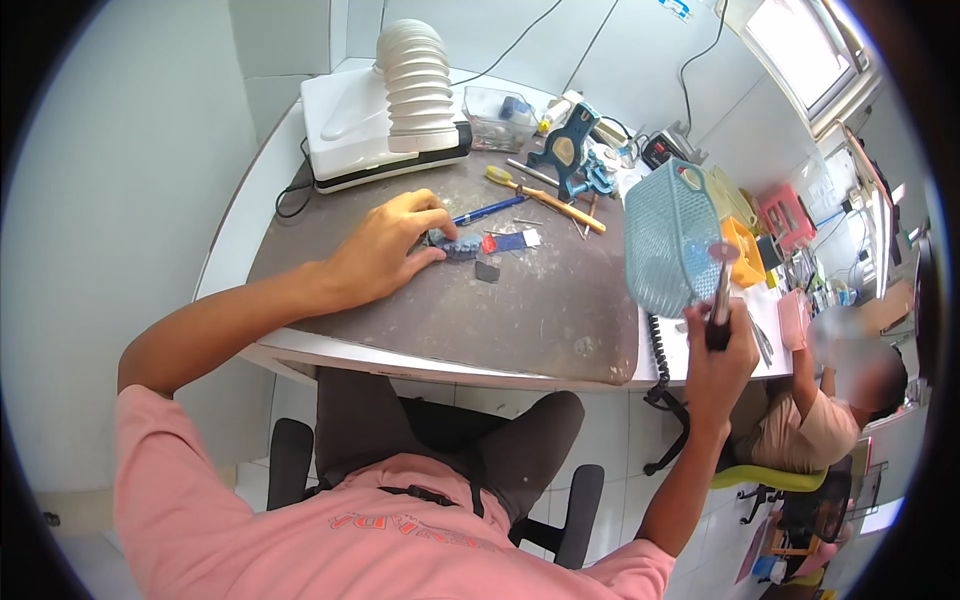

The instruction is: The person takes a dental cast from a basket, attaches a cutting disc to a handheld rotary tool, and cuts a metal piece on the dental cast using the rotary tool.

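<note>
On the dark work mat (540,330), my left hand (395,240) has its thumb and fingers around the end of a blue dental model (460,246). Beside the model lie a red and blue strip (510,241) and a small dark square (487,272). My right hand (722,350) is closed around a rotary handpiece (720,310), raised at the right edge of the desk. The handpiece points up, with a round pinkish disc (724,252) at its tip, in front of the blue basket (665,240).
A white machine (345,125) with a ribbed hose (417,90) stands at the back left. Behind the model lie a blue pen (490,210) and a wooden-handled brush (560,205). A coiled cord (658,350) hangs by the right edge. Another person (815,415) sits farther right.
</note>
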Motion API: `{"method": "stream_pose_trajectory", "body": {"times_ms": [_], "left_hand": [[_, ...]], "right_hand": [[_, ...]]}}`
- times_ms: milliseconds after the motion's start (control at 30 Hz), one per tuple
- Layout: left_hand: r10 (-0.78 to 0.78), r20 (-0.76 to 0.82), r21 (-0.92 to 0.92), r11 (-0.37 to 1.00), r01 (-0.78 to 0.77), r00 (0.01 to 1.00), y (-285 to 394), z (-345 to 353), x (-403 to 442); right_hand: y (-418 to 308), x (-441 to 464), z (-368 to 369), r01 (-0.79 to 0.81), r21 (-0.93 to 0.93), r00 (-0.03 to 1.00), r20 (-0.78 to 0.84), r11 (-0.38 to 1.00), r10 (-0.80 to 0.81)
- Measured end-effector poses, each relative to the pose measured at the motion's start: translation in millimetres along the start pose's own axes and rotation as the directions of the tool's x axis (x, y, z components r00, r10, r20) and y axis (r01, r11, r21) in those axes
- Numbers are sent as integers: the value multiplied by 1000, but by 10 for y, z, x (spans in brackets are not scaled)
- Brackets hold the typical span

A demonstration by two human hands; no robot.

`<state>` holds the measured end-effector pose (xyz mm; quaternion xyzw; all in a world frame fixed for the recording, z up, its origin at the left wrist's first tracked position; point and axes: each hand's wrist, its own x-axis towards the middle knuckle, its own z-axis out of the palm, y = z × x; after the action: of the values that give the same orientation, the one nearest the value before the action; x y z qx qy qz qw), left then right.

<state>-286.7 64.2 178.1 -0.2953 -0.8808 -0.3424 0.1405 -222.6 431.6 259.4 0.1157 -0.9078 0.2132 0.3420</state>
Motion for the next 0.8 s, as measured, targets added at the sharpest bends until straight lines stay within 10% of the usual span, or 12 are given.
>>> {"method": "stream_pose_trajectory", "body": {"times_ms": [567,700,800], "left_hand": [[-155,86,-371,912,176,984,343,-88,213],[-272,160,-692,655,304,949,126,132,184],[-294,184,-791,522,319,938,57,174,139]], "right_hand": [[419,648,873,41,-169,993,114,985,-22],[206,617,771,127,-154,987,-77,980,-140],[288,792,539,-96,-130,992,-94,987,84]]}}
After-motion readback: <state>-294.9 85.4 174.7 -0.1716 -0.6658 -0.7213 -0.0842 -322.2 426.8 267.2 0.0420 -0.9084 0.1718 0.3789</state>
